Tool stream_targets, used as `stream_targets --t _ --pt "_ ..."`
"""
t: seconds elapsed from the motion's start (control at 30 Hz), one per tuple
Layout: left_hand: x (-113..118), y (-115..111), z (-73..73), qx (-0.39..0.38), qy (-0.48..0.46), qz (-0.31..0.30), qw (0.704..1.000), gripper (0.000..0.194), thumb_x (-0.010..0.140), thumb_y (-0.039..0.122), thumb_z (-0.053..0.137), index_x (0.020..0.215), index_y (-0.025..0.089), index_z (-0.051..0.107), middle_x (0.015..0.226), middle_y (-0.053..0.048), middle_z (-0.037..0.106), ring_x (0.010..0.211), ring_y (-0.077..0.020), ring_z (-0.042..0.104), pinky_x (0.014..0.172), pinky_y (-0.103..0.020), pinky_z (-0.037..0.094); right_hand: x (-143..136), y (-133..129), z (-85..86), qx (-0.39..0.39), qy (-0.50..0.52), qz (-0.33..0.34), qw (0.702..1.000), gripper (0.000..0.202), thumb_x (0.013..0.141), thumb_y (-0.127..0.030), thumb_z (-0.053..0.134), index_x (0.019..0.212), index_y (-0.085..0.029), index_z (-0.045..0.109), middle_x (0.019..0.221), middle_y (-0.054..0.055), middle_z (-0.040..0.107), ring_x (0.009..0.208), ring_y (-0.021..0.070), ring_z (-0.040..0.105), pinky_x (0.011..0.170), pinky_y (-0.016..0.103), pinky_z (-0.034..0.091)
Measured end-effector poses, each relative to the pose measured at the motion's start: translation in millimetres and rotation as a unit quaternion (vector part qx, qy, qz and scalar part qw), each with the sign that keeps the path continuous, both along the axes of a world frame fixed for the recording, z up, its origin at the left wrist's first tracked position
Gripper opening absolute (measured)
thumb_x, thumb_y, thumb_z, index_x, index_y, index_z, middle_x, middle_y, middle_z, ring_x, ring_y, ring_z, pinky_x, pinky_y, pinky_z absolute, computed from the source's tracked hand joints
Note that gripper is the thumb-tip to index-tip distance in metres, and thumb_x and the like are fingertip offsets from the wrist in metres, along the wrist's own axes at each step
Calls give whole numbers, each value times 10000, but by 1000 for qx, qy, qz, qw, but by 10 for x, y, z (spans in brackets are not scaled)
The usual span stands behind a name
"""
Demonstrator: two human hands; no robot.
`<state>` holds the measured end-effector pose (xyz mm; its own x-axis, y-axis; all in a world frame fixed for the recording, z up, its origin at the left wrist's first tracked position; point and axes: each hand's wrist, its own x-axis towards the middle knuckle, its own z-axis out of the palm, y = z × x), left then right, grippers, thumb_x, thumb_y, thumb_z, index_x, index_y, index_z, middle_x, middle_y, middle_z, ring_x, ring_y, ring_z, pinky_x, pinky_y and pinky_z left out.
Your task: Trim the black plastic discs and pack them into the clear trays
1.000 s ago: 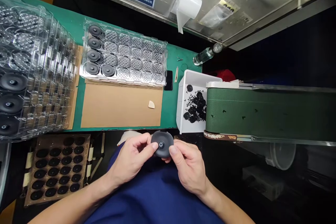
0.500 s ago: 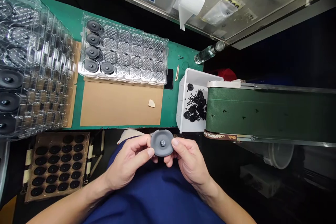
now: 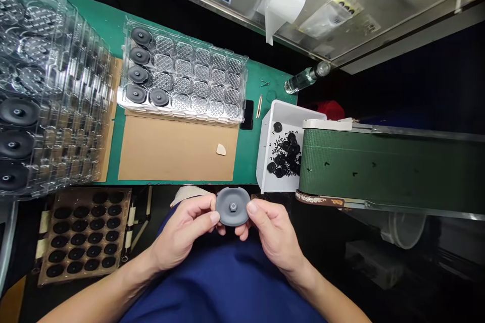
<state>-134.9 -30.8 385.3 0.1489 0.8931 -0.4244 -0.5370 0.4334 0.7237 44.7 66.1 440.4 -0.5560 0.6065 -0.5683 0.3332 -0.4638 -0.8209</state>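
Between both hands, in front of my body, is a dark grey round-cornered plastic disc (image 3: pixel 223 214) with a raised hub at its centre. My left hand (image 3: pixel 185 229) pinches its left edge between thumb and fingers. On the opposite edge my right hand (image 3: pixel 275 229) grips it, thumb on the face and fingertips below. The hub side faces up towards me. Beyond it on the bench lies a clear blister tray (image 3: pixel 182 101) with similar discs in its left column and one more in the front row.
Stacked clear trays (image 3: pixel 76 111) stand at the left. A brown cardboard sheet (image 3: pixel 170 154) lies before the tray. At right, a white bin (image 3: pixel 267 141) holds discs and small black bits beside a green conveyor belt (image 3: pixel 379 161). A bottle (image 3: pixel 303 79) stands behind. Another filled tray (image 3: pixel 85 234) sits lower left.
The view has shifted slightly, so the bench things appear a little further right. Both hands keep their hold on the disc, which looks almost unmoved. Small bits on the belt have barely shifted.
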Motion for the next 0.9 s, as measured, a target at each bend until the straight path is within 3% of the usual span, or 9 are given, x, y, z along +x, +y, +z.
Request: stream_targets --t 0.17,0.3,0.43,0.6,0.9 --pt "-27 21 21 -5 -3 -4 1000 405 979 525 621 801 162 650 779 -32 651 727 -156 559 670 -280 409 10 -5 -78 -54 19 -20 998 553 1056 -599 600 771 -148 744 722 82 750 568 154 650 573 253 531" --pt "-47 41 71 14 13 -2 1000 383 991 504 603 817 167 654 803 -33 647 748 -163 569 690 -280 436 20 -11 -121 -49 20 -23 998 518 1073 -559 589 786 -151 730 736 78 745 608 157 665 597 251 532" --pt "-36 33 102 48 92 3 995 329 1027 433 543 836 181 635 817 -29 645 770 -170 560 741 -292 455 -17 1 -88 -42 5 -9 999 410 1037 -529 659 867 -161 721 778 51 732 641 142 657 627 239 555" --pt "2 -1 100 88 202 1 975 283 1031 352 523 816 191 614 807 -26 635 776 -177 558 747 -304 434 -54 10 -64 -106 -9 -2 994 359 946 -502 783 965 -161 674 740 17 716 607 128 665 594 212 563" --pt "-53 31 -2 15 24 -4 1000 362 1001 458 585 809 163 670 766 -29 633 724 -162 546 677 -286 413 -19 -14 -107 -161 56 -21 985 582 1060 -619 565 857 -102 739 759 138 777 517 168 699 537 236 559"
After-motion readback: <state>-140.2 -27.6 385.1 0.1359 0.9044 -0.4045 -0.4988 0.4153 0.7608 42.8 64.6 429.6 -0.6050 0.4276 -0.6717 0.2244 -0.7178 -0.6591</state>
